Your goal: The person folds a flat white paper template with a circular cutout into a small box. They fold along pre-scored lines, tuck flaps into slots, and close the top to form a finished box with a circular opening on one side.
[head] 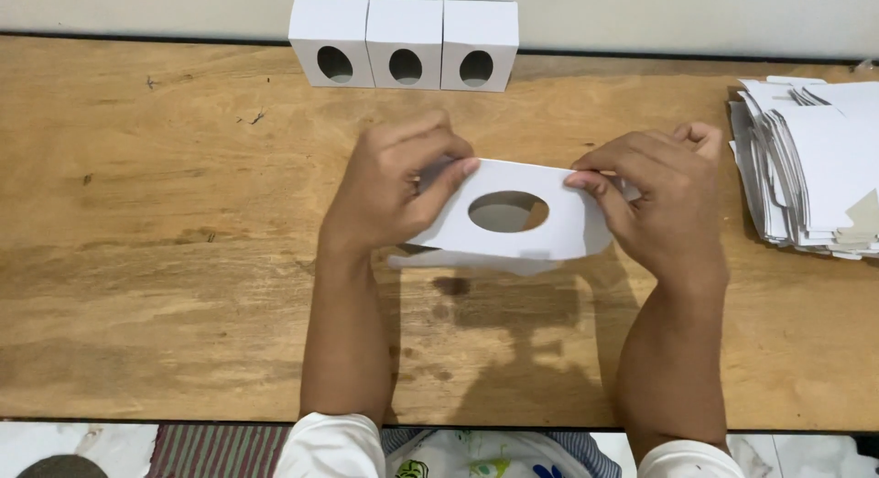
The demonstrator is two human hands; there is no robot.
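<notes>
At the bottom edge of the frame, 2 white sleeves (334, 446) lead up into bare forearms over a wooden table (165, 286). In the middle of the frame both hands hold 1 white cardboard blank (558, 226) with an oval cutout, lifted just above the tabletop. The left hand (389, 190) pinches its left edge, fingers curled closed on it; the right hand (664, 203) pinches the right edge likewise. At the right edge lies a stack of flat blanks (810, 167). At the top centre stand 3 folded white boxes (403, 43) side by side, touching, each with an oval hole.
</notes>
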